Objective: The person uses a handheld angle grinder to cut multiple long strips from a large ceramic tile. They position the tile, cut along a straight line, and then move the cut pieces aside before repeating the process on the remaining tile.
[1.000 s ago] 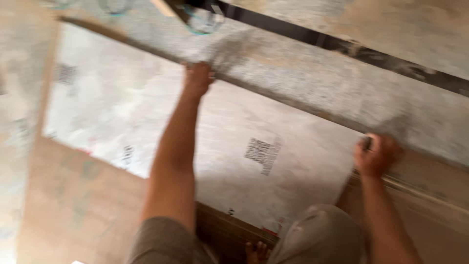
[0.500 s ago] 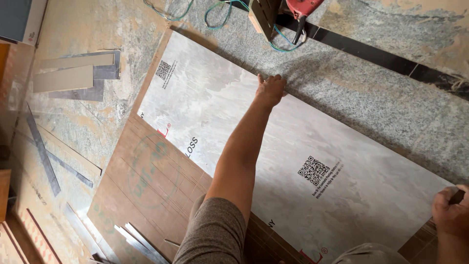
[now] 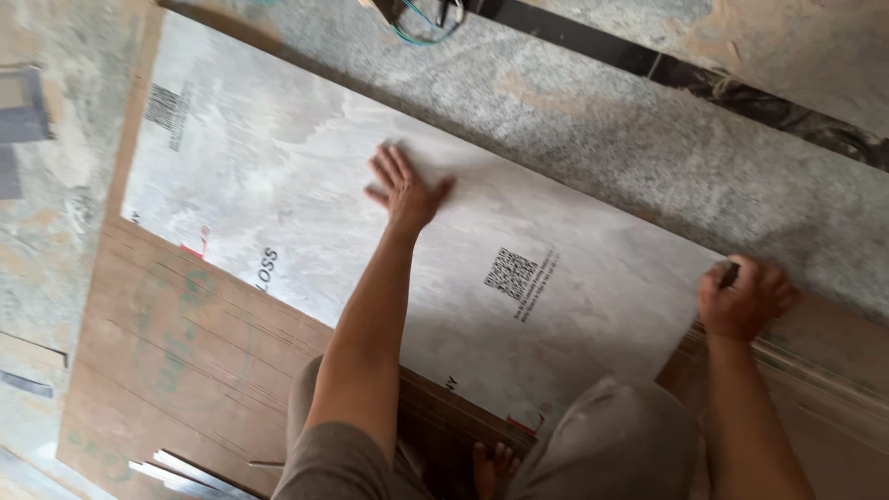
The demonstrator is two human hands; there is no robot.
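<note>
In the head view, a large pale marbled sheet (image 3: 306,213) lay flat on brown plywood boards (image 3: 176,352), which rested on the speckled grey floor (image 3: 602,139). The left hand (image 3: 400,190) was spread open, palm down, pressing on the sheet near its far edge. The right hand (image 3: 745,296) was curled shut at the sheet's right corner, gripping a small dark object (image 3: 730,273) too hidden to identify. A dark strip (image 3: 648,65) crossed the floor beyond, with cables (image 3: 421,28) nearby.

The laminate sheet (image 3: 306,213) was pale grey, marbled; the plywood board (image 3: 176,343) beneath was reddish-brown, streaked.
</note>
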